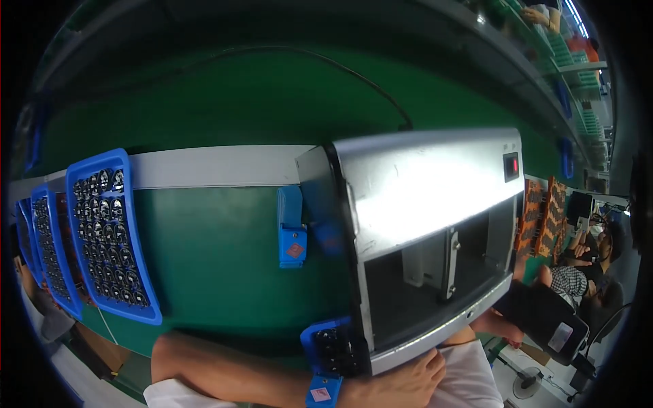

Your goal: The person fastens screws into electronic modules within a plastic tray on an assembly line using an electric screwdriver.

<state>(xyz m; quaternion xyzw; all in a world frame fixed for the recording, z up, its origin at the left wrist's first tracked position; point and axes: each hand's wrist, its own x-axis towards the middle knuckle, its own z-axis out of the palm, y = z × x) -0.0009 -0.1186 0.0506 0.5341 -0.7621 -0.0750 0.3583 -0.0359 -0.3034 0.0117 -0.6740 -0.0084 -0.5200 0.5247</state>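
A silver metal box-shaped machine (428, 197) with a lit red switch stands in front of me, tilted in view. Its front opening shows a dark inside with an upright metal plate (451, 265). My left hand (405, 382) lies just under the machine's lower front edge, fingers curled; anything inside them is hidden. A blue wrist strap (323, 392) is around that wrist. Beside it, by the machine's lower left corner, sits a small blue tray (309, 343) with black round parts. My right hand is hidden behind the machine; only a little forearm (462, 336) shows.
Blue trays (148, 292) with rows of shiny black round parts stand at the left. Another blue strap (292, 231) lies on the green bench (211, 251). A black cable (360, 76) runs behind the machine. Orange boards (547, 217) and co-workers (598, 255) are at the right.
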